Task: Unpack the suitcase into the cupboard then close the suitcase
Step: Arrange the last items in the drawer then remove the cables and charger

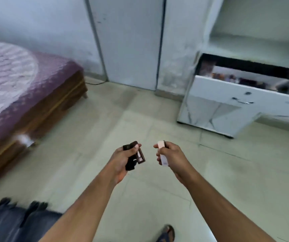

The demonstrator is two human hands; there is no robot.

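Down at the bottom edge, a sandalled foot (166, 234) on the tiled floor (140, 119), and off to the lower left a dark suitcase (16, 222), blurred, too little in view to tell lid up or lid down. Both forearms stretched out ahead. Left hand (125, 158) curled round a pair of small dark boxes (135, 155), one brownish with a pale label, one black, thumb clamped on top. Right hand (170, 154) wrapped round a slim pale pink box (163, 154), fingers closed on it, long axis running roughly up and down in the grip. Hands level with each other, just apart, nothing shared between them.

Now the relation that matters: white cupboard (227, 110) up ahead and to the right, its open drawer (245, 84) pulled out toward the room (already holding a blurred row of small items, not readable). Well apart from both hands as yet. Right hand on the nearer side, so probably first in with the pink box; left hand needing to cross further over. Looks like mid-carry, unpacking partly done, suitcase closing yet to come.

Bed (18, 81) with purple cover to the left, closed white doors (128, 41) straight ahead.
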